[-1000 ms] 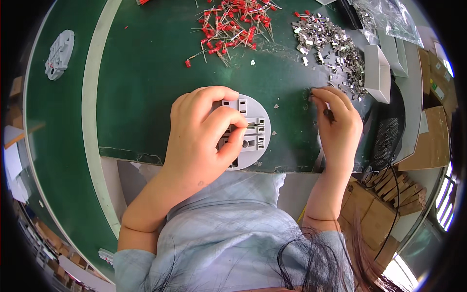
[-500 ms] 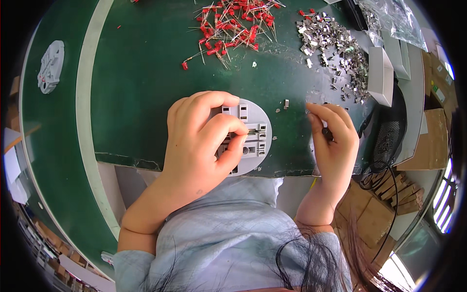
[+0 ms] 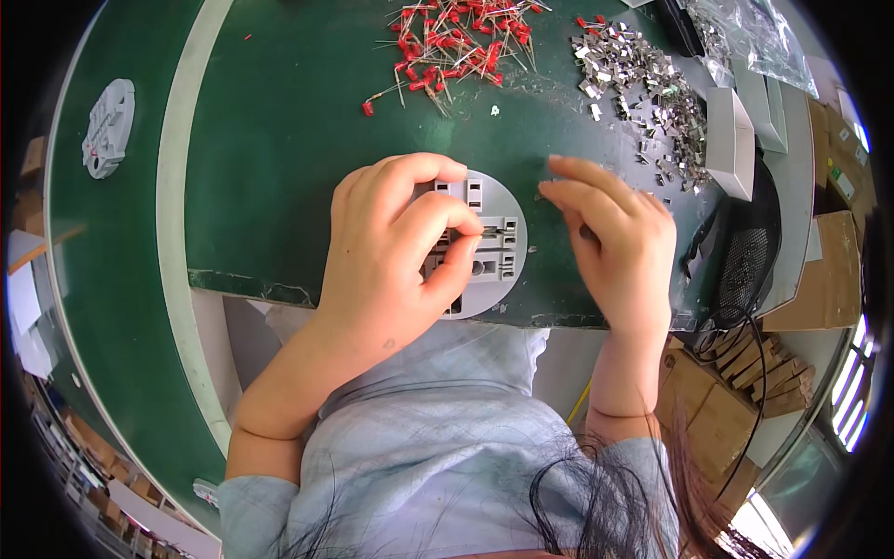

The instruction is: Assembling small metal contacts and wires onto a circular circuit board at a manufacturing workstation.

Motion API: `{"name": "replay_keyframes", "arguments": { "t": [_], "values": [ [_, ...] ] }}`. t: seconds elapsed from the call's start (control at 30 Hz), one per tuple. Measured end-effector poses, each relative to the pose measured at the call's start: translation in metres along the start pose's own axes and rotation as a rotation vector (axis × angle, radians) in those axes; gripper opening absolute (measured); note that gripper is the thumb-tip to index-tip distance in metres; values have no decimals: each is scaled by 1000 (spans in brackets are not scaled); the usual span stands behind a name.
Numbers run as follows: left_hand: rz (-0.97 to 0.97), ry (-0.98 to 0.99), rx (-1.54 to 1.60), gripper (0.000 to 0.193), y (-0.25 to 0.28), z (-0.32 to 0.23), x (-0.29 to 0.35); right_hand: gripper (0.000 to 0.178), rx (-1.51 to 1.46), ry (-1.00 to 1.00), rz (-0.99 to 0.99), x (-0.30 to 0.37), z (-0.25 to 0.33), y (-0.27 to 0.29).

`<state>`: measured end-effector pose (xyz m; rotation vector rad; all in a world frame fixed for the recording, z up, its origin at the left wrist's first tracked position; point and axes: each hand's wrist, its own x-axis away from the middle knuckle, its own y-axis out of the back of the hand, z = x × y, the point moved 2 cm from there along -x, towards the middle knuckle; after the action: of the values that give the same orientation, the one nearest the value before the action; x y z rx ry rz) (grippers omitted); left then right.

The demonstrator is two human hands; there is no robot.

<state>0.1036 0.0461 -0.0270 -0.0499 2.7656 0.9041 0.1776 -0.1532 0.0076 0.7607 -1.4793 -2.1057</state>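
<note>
A grey round plastic base (image 3: pixel 507 200) with raised slotted blocks lies near the table's front edge. My left hand (image 3: pixel 391 228) is closed over its left side: one finger rests at the top rim, while thumb and forefinger pinch at a slot near the middle. Whatever small piece sits between those fingertips is mostly hidden. To the right, my right hand (image 3: pixel 615 228) hovers over the table, apart from the base. Its fingers curl around a dark, rounded object (image 3: pixel 587 232), mostly covered by the hand; its kind cannot be made out.
Red two-legged components (image 3: pixel 456 56) lie heaped at the back middle. Small metal clips (image 3: pixel 652 88) are scattered at the back right, beside a white box (image 3: pixel 729 144) and a black mesh bag (image 3: pixel 745 242). Another grey plastic base (image 3: pixel 109 129) lies far left, beyond a pale strip (image 3: pixel 182 140).
My right hand has moved left and away from me, toward where a small metal clip lay; that clip no longer shows. My left hand keeps its pinch on the base.
</note>
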Motion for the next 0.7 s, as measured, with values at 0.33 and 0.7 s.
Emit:
{"name": "replay_keyframes", "arguments": {
  "t": [0.33, 0.7],
  "values": [
    [-23, -10, -21, 21, -2, 1, -8, 18, -437, -299, -162, 26, 33, -14],
    [-28, 6, -7, 21, -1, 2, -15, 16, -550, -533, -184, 20, 41, -11]
  ]
}}
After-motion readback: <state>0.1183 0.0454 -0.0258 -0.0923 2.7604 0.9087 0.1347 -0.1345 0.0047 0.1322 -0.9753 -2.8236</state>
